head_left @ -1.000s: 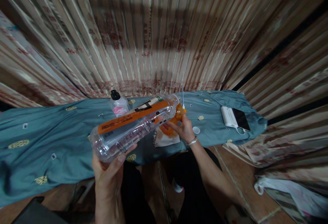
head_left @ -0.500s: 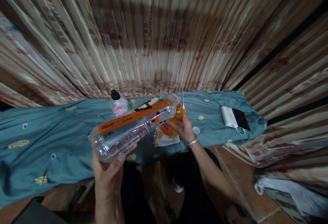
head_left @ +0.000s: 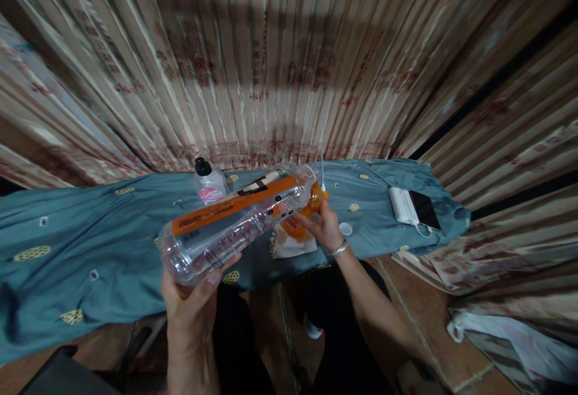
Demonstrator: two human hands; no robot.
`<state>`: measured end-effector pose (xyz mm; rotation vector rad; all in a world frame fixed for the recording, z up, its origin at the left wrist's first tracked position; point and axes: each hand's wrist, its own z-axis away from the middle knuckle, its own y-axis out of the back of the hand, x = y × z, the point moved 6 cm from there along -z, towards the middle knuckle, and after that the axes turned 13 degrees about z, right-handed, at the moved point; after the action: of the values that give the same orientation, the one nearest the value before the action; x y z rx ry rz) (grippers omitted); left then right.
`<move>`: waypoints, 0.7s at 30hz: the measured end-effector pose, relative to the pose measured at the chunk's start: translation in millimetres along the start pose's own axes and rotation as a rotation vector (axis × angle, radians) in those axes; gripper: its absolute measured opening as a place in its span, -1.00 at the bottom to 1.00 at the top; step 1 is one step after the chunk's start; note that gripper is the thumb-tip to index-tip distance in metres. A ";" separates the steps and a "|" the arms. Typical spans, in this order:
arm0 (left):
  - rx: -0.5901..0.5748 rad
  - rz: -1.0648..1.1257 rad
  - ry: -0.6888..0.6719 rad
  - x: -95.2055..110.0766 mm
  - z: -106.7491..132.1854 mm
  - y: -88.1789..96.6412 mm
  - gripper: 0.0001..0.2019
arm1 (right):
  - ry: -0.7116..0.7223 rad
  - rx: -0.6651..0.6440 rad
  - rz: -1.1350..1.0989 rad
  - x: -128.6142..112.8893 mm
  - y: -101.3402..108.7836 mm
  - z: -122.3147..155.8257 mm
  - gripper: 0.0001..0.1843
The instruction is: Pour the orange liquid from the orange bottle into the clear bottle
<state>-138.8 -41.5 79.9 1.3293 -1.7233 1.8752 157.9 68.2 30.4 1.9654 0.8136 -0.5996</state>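
My left hand [head_left: 192,307] grips the base of a large clear plastic bottle [head_left: 239,220] with an orange label, held tilted with its open neck toward the far right. The neck sits over a small orange container [head_left: 311,208] on the blue cloth. My right hand [head_left: 321,223] is closed around that orange container, a bracelet on its wrist. A small white cap [head_left: 345,229] lies on the cloth just right of my right hand.
A blue patterned cloth [head_left: 81,244] covers the table. A small bottle with a black cap and pink label [head_left: 208,184] stands at the back. A white power bank and a dark phone [head_left: 413,207] lie at the right. Striped curtains hang behind. A white bag [head_left: 510,341] lies on the floor.
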 end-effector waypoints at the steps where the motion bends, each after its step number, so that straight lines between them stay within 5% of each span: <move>1: -0.003 -0.005 -0.001 0.4 0.1 -0.4 -0.33 | 0.002 -0.002 -0.003 0.0 -0.1 0.0 -0.27; 21: 0.003 0.014 -0.018 1.2 -0.1 -0.9 -0.31 | 0.010 -0.009 -0.046 -0.7 -1.0 -0.7 -0.22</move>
<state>-138.8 -41.6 81.4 1.3423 -1.7437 1.8792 156.7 68.9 30.6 1.9472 0.8685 -0.6121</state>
